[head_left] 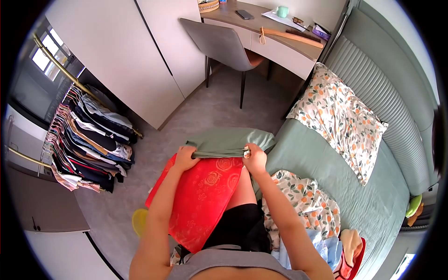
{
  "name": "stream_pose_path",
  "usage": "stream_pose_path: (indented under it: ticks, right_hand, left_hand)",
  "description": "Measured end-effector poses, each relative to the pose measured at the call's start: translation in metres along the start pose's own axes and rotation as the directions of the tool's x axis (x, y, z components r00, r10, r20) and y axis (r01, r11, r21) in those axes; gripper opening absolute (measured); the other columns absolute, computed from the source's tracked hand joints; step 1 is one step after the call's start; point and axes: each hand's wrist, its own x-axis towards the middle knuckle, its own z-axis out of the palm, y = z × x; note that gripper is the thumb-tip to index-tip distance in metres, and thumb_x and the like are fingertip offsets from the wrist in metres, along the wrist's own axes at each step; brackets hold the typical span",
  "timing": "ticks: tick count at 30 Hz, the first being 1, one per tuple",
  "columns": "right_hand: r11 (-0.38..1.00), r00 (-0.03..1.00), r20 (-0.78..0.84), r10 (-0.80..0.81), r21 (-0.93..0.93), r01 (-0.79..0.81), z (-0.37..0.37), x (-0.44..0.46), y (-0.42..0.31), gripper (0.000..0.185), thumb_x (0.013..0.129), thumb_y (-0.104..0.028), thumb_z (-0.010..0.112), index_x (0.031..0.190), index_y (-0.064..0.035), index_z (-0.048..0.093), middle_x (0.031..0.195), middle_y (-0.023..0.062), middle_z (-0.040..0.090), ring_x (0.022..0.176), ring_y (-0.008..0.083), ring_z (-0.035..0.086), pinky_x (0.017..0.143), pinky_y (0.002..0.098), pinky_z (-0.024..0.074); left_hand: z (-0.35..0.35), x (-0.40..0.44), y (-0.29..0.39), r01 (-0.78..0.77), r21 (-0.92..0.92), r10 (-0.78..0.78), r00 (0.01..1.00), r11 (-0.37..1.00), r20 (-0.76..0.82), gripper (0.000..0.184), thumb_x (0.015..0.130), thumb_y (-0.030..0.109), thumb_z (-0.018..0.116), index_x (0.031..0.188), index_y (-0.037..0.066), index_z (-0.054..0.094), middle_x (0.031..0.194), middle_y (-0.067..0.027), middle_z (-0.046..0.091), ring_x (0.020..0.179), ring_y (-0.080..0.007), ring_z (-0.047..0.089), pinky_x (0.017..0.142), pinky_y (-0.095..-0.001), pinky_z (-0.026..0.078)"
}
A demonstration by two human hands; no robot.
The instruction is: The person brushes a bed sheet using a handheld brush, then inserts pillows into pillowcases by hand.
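My left hand (186, 158) grips the near edge of a green pillowcase (231, 138) at its left side. At the other end of that edge, my right hand (255, 159) is closed on the cloth, with a small patterned bit showing at the fingers. A red pillow (205, 196) with a shiny rose pattern lies across my lap, slanting down to the left. Its far end passes beneath the green fabric, so how far it reaches inside is hidden.
On my right is a bed (326, 158) with an orange-print pillow (340, 112), a matching bunched cloth (303, 200) and folded clothes (322, 247). A clothes rack (88, 135) stands left. Ahead are a grey chair (224, 44) and a desk (261, 25). A yellow object (139, 221) sits on the floor.
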Motion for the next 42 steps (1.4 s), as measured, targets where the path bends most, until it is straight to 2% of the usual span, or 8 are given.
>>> stream_pose_path:
  ticks: [11,20,24,28,33,35,38,42]
  right_hand:
    - [0.914,0.898,-0.216,0.384,-0.051,-0.403,-0.048,0.119,0.071,0.026,0.065,-0.010,0.063,0.090,-0.0113,0.060,0.075,0.0124,0.063,0.070,0.0309,0.061,0.064,0.0386,0.0475]
    - [0.928,0.972,0.165,0.168,-0.360,-0.099,-0.047,-0.057,0.144,0.035,0.059,-0.004,0.061,0.093,-0.0114,0.055,0.089,0.0102,0.061,0.081,0.0330,0.060,0.070,0.0423,0.0496]
    - [0.901,0.916,0.153,0.371,-0.300,-0.315,-0.048,-0.067,0.128,0.034,0.063,-0.004,0.056,0.096,-0.0114,0.059,0.098,0.0110,0.062,0.085,0.0322,0.060,0.073,0.0412,0.0493]
    - [0.732,0.834,0.363,0.416,-0.677,-0.070,-0.054,-0.020,0.098,0.028,0.069,-0.014,0.057,0.095,-0.0072,0.059,0.100,0.0117,0.062,0.097,0.0310,0.056,0.080,0.0406,0.0466]
    - [0.926,0.864,0.503,-0.014,-0.320,0.201,-0.027,0.003,-0.049,0.046,0.077,-0.045,0.056,0.094,-0.0027,0.058,0.100,0.0111,0.059,0.096,0.0275,0.056,0.079,0.0423,0.0451]
    - [0.992,0.557,0.829,0.049,-0.105,0.069,-0.008,-0.011,-0.098,0.064,0.075,-0.054,0.055,0.108,0.0016,0.053,0.114,0.0158,0.054,0.105,0.0312,0.051,0.086,0.0458,0.0416]
    - [0.932,0.711,0.703,0.012,-0.265,0.247,0.027,-0.076,-0.106,0.096,0.068,-0.057,0.062,0.133,0.0063,0.029,0.129,0.0246,0.039,0.120,0.0386,0.038,0.098,0.0529,0.0287]
    - [0.886,0.749,0.635,0.188,-0.438,0.149,0.025,-0.073,-0.119,0.075,0.068,-0.049,0.063,0.119,0.0041,0.047,0.117,0.0197,0.052,0.106,0.0315,0.052,0.085,0.0498,0.0407]
  left_hand:
    - [-0.026,0.122,0.107,0.169,-0.184,-0.210,0.949,0.968,-0.235,0.018,0.073,0.016,0.060,0.089,0.007,0.057,0.084,-0.0128,0.062,0.079,-0.0340,0.059,0.064,-0.0433,0.045]
    - [0.022,0.029,0.067,-0.410,0.067,0.415,0.904,0.909,-0.099,0.012,0.068,0.008,0.057,0.080,0.008,0.055,0.083,-0.0064,0.052,0.078,-0.0255,0.055,0.060,-0.0379,0.047]
    - [0.027,0.040,-0.001,0.002,0.265,0.048,0.982,0.964,-0.184,0.013,0.065,0.007,0.058,0.075,0.008,0.051,0.076,-0.0084,0.051,0.073,-0.0300,0.052,0.064,-0.0387,0.046]
    - [0.051,0.020,-0.050,0.432,-0.386,-0.419,0.900,0.815,0.123,0.016,0.074,0.017,0.061,0.082,0.005,0.054,0.080,-0.0116,0.059,0.078,-0.0283,0.058,0.072,-0.0373,0.046]
    - [0.064,0.008,-0.024,0.499,-0.489,-0.498,0.855,0.715,0.144,0.019,0.078,0.019,0.060,0.091,0.005,0.056,0.079,-0.0127,0.062,0.074,-0.0300,0.060,0.067,-0.0367,0.046]
    - [0.060,0.003,-0.009,0.500,-0.461,-0.501,0.856,0.733,0.131,0.020,0.078,0.018,0.059,0.093,0.006,0.057,0.079,-0.0140,0.062,0.073,-0.0324,0.060,0.065,-0.0373,0.046]
    - [0.027,-0.004,0.043,0.468,-0.358,-0.521,0.851,0.808,-0.064,0.019,0.077,0.015,0.058,0.094,0.008,0.057,0.083,-0.0170,0.062,0.079,-0.0354,0.060,0.065,-0.0387,0.046]
    - [0.000,0.000,0.087,0.350,-0.423,-0.425,0.901,0.836,-0.093,0.019,0.072,0.007,0.059,0.091,0.006,0.058,0.081,-0.0166,0.062,0.077,-0.0335,0.061,0.065,-0.0361,0.047]
